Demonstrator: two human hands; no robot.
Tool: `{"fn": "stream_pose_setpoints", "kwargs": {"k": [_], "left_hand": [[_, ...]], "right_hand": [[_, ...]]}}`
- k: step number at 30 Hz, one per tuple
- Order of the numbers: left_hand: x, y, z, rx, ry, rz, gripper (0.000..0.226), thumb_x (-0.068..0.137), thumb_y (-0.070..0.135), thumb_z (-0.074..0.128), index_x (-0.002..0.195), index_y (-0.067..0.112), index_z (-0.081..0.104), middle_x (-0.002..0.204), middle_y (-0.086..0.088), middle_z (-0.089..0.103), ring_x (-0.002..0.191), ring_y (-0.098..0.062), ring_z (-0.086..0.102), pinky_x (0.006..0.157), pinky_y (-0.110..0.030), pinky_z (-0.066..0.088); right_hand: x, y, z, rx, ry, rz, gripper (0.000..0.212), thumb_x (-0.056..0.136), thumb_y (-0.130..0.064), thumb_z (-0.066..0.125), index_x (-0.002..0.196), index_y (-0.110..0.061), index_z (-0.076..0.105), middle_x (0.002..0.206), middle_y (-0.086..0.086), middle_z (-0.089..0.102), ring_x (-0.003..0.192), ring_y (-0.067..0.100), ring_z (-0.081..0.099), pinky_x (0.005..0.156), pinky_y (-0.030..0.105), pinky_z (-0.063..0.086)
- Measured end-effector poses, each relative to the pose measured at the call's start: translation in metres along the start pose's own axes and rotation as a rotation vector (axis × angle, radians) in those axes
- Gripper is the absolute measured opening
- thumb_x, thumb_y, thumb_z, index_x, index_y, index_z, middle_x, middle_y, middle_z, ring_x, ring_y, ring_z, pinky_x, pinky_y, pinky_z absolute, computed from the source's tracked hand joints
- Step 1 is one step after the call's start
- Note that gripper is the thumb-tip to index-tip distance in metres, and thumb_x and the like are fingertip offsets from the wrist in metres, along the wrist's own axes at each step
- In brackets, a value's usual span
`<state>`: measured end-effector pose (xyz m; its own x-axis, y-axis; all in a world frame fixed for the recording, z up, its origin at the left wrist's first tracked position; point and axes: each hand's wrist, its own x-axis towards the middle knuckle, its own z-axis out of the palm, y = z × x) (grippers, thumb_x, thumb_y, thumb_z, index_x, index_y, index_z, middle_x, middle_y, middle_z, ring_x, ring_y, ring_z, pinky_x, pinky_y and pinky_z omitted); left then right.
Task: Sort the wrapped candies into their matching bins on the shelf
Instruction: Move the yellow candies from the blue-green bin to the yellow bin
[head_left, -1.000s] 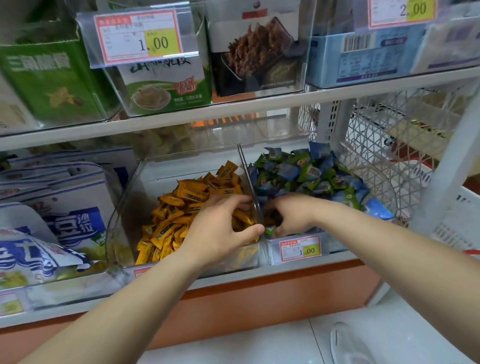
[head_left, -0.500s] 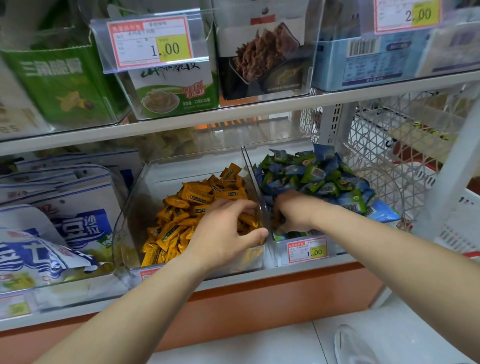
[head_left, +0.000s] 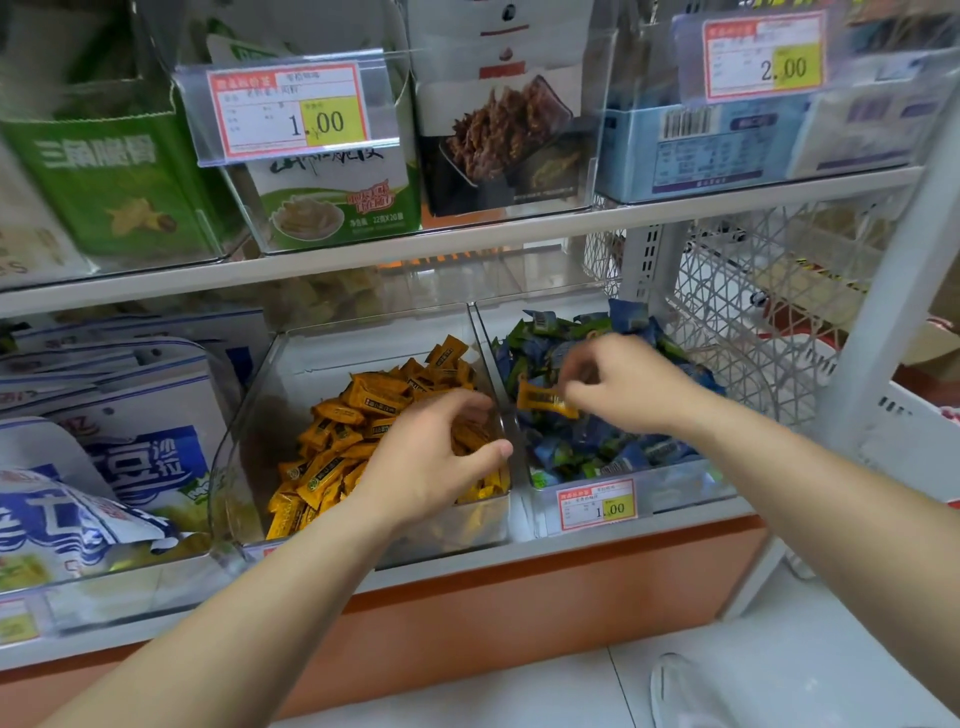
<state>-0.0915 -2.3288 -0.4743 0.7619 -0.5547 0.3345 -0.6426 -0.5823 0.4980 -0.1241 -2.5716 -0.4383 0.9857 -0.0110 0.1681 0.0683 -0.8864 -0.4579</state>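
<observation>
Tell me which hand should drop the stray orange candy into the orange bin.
Right. The right hand pinches the candy over the blue bin, close beside the divider. The left hand lies on the pile in the orange bin.

Pale grey glossy tiled floor, one joint line visible. Flat orange base panel under the lowest tier. White diamond-pattern wire-mesh side panel, beside slanting white metal upright post. Lighting even.

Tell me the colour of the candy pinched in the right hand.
The candy is orange with a dark label; head view.
</observation>
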Motion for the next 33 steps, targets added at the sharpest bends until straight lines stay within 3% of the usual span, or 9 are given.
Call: {"fn": "stream_pose_setpoints", "kwargs": {"k": [2,6,11,15,18,22,26,30,33], "left_hand": [[0.004,0.007,-0.003,-0.037,0.106,-0.022,0.052,0.086,0.051,0.068,0.131,0.029,0.055,0.124,0.015,0.062,0.113,-0.002,0.055,0.087,-0.011,0.041],[0.012,0.029,-0.011,-0.160,0.243,0.040,0.059,0.088,0.042,0.070,0.142,0.035,0.045,0.132,0.009,0.058,0.119,-0.008,0.054,0.097,-0.027,0.046],[0.015,0.045,-0.016,-0.281,0.269,0.051,0.025,0.087,0.034,0.074,0.111,0.034,0.066,0.093,0.013,0.069,0.086,-0.005,0.065,0.074,-0.026,0.053],[0.018,0.018,-0.029,-0.164,0.323,-0.126,0.026,0.087,0.041,0.071,0.111,0.035,0.063,0.095,0.017,0.068,0.086,-0.001,0.065,0.072,-0.024,0.053],[0.016,-0.011,-0.038,0.139,0.303,-0.253,0.043,0.088,0.048,0.067,0.126,0.031,0.060,0.124,0.003,0.063,0.114,-0.021,0.058,0.087,-0.037,0.051],[0.015,-0.006,-0.028,0.157,0.251,-0.141,0.054,0.086,0.062,0.056,0.132,0.033,0.056,0.133,0.005,0.059,0.123,-0.018,0.052,0.091,-0.034,0.046],[0.012,0.016,0.004,0.087,0.078,-0.108,0.080,0.074,0.080,0.046,0.140,0.033,0.047,0.137,0.008,0.056,0.123,-0.013,0.052,0.092,-0.026,0.043],[0.007,0.014,0.026,0.116,0.049,-0.079,0.084,0.074,0.073,0.060,0.144,0.033,0.037,0.146,0.010,0.041,0.128,-0.012,0.046,0.098,-0.023,0.040],[0.005,0.010,0.030,0.128,0.068,-0.065,0.086,0.071,0.076,0.053,0.144,0.036,0.033,0.147,0.013,0.037,0.127,-0.010,0.046,0.097,-0.023,0.041]], "right_hand": [[-0.003,0.001,-0.012,0.176,0.072,0.027,0.010,0.092,-0.024,0.062,0.085,-0.027,0.068,0.075,-0.008,0.072,0.072,0.003,0.068,0.062,0.022,0.049],[-0.013,-0.014,-0.022,0.666,0.057,-0.009,0.006,0.096,-0.014,0.062,0.093,-0.015,0.067,0.078,0.004,0.076,0.071,0.018,0.074,0.068,0.030,0.060],[-0.015,-0.027,-0.012,0.868,0.015,-0.053,0.004,0.095,-0.013,0.064,0.097,-0.012,0.068,0.082,0.009,0.076,0.074,0.021,0.074,0.067,0.029,0.059],[-0.009,-0.009,-0.015,0.612,0.189,0.021,0.003,0.092,-0.025,0.067,0.093,-0.026,0.069,0.085,-0.005,0.077,0.075,0.008,0.071,0.064,0.018,0.050],[-0.001,0.009,-0.017,0.396,0.240,0.064,0.008,0.089,-0.026,0.068,0.086,-0.033,0.069,0.089,-0.013,0.073,0.088,0.005,0.067,0.078,0.023,0.050],[0.018,0.015,-0.012,0.153,0.149,0.021,0.010,0.089,-0.033,0.068,0.098,-0.036,0.067,0.107,-0.013,0.067,0.102,0.011,0.062,0.091,0.031,0.051],[0.051,0.005,0.004,-0.186,-0.037,-0.134,0.052,0.084,-0.049,0.067,0.133,-0.034,0.056,0.139,-0.008,0.052,0.126,0.019,0.048,0.100,0.037,0.044],[0.081,0.003,0.030,-0.366,-0.254,-0.174,0.103,0.076,-0.063,0.070,0.157,-0.030,0.015,0.165,-0.003,0.015,0.150,0.023,0.017,0.120,0.043,0.023],[0.091,0.012,0.043,-0.395,-0.281,-0.170,0.103,0.074,-0.064,0.071,0.155,-0.026,0.021,0.160,0.005,0.027,0.144,0.031,0.026,0.115,0.048,0.031]]}}
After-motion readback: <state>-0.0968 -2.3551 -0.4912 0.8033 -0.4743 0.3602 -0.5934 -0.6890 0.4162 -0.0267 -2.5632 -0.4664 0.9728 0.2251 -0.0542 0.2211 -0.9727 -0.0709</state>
